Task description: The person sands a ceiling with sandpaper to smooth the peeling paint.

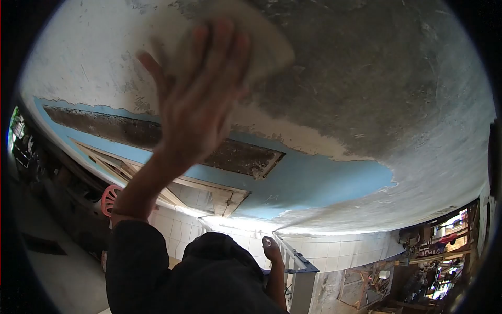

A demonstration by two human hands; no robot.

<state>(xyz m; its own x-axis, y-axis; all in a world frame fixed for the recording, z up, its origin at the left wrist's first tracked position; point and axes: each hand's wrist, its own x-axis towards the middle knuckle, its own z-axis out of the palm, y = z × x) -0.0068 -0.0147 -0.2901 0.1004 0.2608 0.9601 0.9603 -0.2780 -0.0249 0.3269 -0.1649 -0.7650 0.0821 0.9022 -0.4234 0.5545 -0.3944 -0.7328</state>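
My left hand (198, 99) is raised against the wall (355, 78), its fingers spread over a flat beige pad (269, 49) pressed to the surface. Both are blurred by motion. Around the pad the wall coat is pale on the left and dark grey on the right. Lower, beside a stepladder (299, 257), my right hand (271, 250) is closed. Something small and whitish shows at its fingers; I cannot tell what it is. Dark sleeves and a dark top fill the bottom of the view.
Blue paint (334, 180) borders the grey coat below, with a dark recessed panel (246, 157) and a wooden window frame (225, 201). A pink chair (110, 199) stands at the left. White tiles (345, 254) run along the bottom. Cluttered shelves and timber (439, 256) are at the right.
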